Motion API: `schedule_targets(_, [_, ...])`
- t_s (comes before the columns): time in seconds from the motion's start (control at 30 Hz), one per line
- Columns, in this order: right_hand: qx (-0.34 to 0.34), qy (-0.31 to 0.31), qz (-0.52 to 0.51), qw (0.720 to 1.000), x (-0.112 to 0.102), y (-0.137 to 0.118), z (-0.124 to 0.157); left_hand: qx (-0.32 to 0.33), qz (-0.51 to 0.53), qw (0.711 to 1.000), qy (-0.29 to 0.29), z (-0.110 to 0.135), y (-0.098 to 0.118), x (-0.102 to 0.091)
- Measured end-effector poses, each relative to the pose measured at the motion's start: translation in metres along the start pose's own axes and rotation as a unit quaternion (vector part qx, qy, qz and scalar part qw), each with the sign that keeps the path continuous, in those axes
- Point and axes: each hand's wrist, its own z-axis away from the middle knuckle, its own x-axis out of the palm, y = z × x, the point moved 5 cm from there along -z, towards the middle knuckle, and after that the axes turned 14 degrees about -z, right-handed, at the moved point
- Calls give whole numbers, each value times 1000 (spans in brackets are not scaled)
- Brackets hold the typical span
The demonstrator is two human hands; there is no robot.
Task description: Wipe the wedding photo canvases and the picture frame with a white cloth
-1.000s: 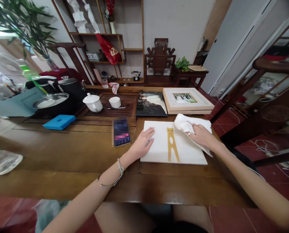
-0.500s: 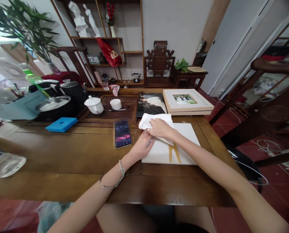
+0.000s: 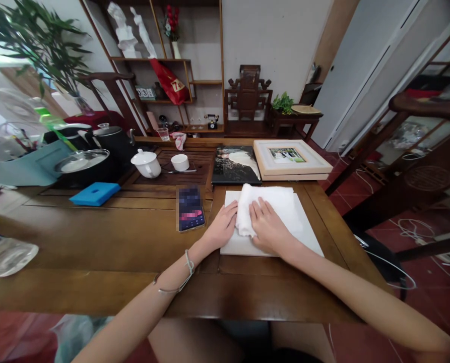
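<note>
At centre frame, my right hand [image 3: 267, 228] is pressing flat, fingers spread, on the folded white cloth [image 3: 264, 209] covering the white rectangular board [image 3: 308, 237]; my left hand [image 3: 221, 225] is resting open on the board's left edge.

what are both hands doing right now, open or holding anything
Left hand: open, resting flat on the left edge of the white board.
Right hand: open, palm pressed flat on the white cloth lying on the board.

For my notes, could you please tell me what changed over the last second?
The right hand swept the white cloth from the white board's far right corner leftward and nearer, now pressing it flat over the gold mark. The left hand stayed on the board's left edge; the phone stayed too.
</note>
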Motion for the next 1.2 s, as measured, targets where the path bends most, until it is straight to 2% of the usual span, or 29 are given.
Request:
schedule_targets(0.13, [-73, 28, 28, 997, 8, -48, 47, -11, 8, 1000, 9, 1, -2, 0])
schedule_targets(0.23, [-121, 27, 8, 992, 9, -61, 68, -2, -12, 1000, -1, 2, 1, 0])
schedule_targets(0.33, [-124, -6, -44, 991, 5, -44, 60, -6, -18, 1000, -6, 2, 3, 0])
schedule_targets(0.5, [-31, -12, -71, 997, -5, 9, 10, -6, -18, 1000, -8, 1, 2, 0])
schedule_targets(0.63, [1, -5, -45, 999, -7, 21, -18, 0, -18, 1000, -18, 1, 0, 2])
schedule_targets(0.7, [4, -11, -33, 999, -7, 14, -17, -3, -20, 1000, -16, 1, 0, 2])
schedule_targets(0.77, [-11, -27, -24, 999, -5, -1, -3, -3, -22, 1000, -15, 2, -1, 2])
schedule_targets(0.9, [-90, -64, -34, 993, -6, -38, 46, 12, -25, 1000, -7, 3, -2, 4])
schedule_targets(0.97, [-122, -83, -63, 987, -10, -48, 65, 18, -28, 999, -7, 4, -3, 5])
schedule_targets(1.07, [-108, -95, -104, 984, -17, -38, 68, 19, -33, 999, -16, 4, -3, 5])
schedule_targets(1.2, [-20, -72, -100, 992, -18, 7, 27, 9, -37, 999, -19, 3, -2, 4])
